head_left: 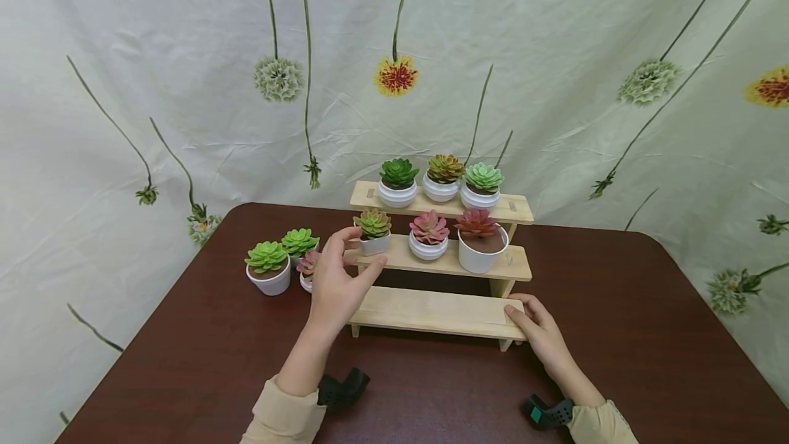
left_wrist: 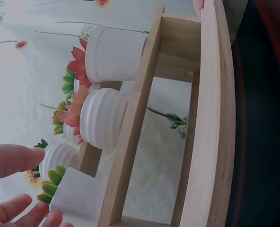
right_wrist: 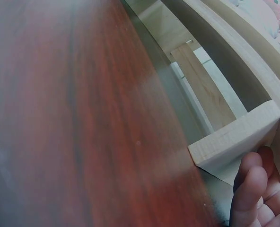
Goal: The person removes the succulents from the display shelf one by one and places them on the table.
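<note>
A three-tier wooden plant stand (head_left: 431, 308) stands on the table. My left hand (head_left: 340, 286) is beside a green-and-reddish potted succulent (head_left: 374, 244) at the left end of the middle tier. In the left wrist view its thumb (left_wrist: 17, 159) is spread from the fingers, which are near the leaves; contact is unclear. My right hand (head_left: 544, 336) grips the right end of the lowest tier, thumb on top and fingers (right_wrist: 253, 189) curled underneath by the leg. Sharing the middle tier are a pink succulent (head_left: 429, 228) and a red one in a larger white pot (head_left: 477, 258).
Along the top tier sit a dark green succulent (head_left: 398, 182), a yellow-brown one (head_left: 445, 177) and a pale green one (head_left: 483, 183). Left of the stand, two bright green succulents (head_left: 268, 271) and a pink one (head_left: 308, 263), partly hidden by my hand, stand on the dark table (head_left: 616, 293). A floral cloth hangs behind.
</note>
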Motion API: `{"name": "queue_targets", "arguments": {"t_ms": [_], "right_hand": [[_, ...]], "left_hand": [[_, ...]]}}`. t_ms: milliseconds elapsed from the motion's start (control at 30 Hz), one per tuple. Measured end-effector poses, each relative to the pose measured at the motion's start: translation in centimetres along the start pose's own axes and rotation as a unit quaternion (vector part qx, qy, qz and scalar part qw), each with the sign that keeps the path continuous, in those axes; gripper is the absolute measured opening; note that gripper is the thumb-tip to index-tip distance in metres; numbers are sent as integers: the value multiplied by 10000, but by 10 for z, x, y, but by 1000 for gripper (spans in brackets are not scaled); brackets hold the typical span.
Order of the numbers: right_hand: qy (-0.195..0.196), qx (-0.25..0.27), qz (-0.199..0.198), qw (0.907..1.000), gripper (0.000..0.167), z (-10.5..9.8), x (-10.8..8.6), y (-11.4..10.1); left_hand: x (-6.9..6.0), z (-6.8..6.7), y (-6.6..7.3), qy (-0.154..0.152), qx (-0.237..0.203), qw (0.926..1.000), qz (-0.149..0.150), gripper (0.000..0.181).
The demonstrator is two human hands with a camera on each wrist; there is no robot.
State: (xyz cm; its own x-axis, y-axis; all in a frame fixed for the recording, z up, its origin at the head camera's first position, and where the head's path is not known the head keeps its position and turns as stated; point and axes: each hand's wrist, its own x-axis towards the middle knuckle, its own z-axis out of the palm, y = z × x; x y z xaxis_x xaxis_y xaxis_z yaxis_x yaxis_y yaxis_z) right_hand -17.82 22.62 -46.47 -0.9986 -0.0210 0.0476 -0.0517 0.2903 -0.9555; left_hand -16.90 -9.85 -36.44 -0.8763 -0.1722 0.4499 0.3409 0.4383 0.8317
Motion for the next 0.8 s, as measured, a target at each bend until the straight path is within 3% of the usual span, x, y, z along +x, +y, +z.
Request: {"name": "queue_targets", "arguments": {"t_ms": [267, 467, 633, 800], "right_hand": [[-8, 6, 17, 10000, 30, 0, 0, 0], [4, 34, 10, 10000, 29, 1, -1, 0], [-21, 40, -4, 10000, 30, 1, -1, -1], [11, 20, -4, 10000, 30, 0, 0, 1]], "left_hand": [[0, 6, -3, 147, 211, 9996, 139, 54], [2, 12, -8, 487, 241, 9978, 373, 53], [4, 17, -14, 763, 225, 9962, 346, 53], [7, 22, -21, 856, 165, 9958, 295, 54]]}}
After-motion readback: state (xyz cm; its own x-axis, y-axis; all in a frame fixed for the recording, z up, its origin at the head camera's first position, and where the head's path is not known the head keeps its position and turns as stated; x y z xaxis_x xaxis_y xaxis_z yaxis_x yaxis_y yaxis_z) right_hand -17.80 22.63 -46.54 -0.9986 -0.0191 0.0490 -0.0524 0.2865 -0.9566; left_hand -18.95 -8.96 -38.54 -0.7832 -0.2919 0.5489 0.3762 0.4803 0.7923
